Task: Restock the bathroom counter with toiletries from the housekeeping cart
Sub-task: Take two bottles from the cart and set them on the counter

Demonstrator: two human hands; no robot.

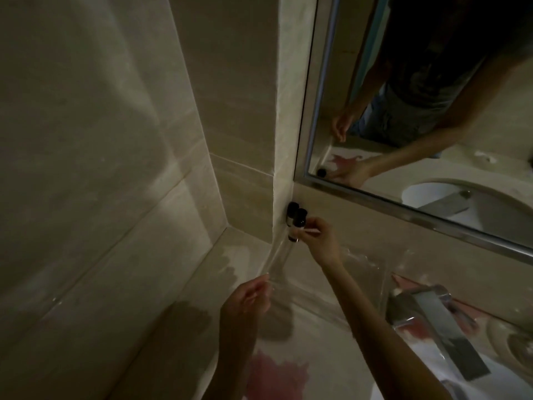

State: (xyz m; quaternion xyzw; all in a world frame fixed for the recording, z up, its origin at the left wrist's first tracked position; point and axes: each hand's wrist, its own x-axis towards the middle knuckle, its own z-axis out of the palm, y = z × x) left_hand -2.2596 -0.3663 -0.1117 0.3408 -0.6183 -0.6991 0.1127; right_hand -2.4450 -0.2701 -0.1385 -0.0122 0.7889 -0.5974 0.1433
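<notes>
Tiled wall [101, 168] bounds bench [302, 336] at left; open room on near side. L hand [248, 298]: fingers loosely curled, grip cannot be told. 2 black-capped bottles [297, 219] upright in far corner, touching, below mirror [432, 111] edge. R hand [320, 241] pinches nearer one. 1 tap [432, 321] at right.

The tap [438, 327] is glossy metal, the counter [311, 336] polished stone, the wall tiles [86, 140] smooth.
</notes>
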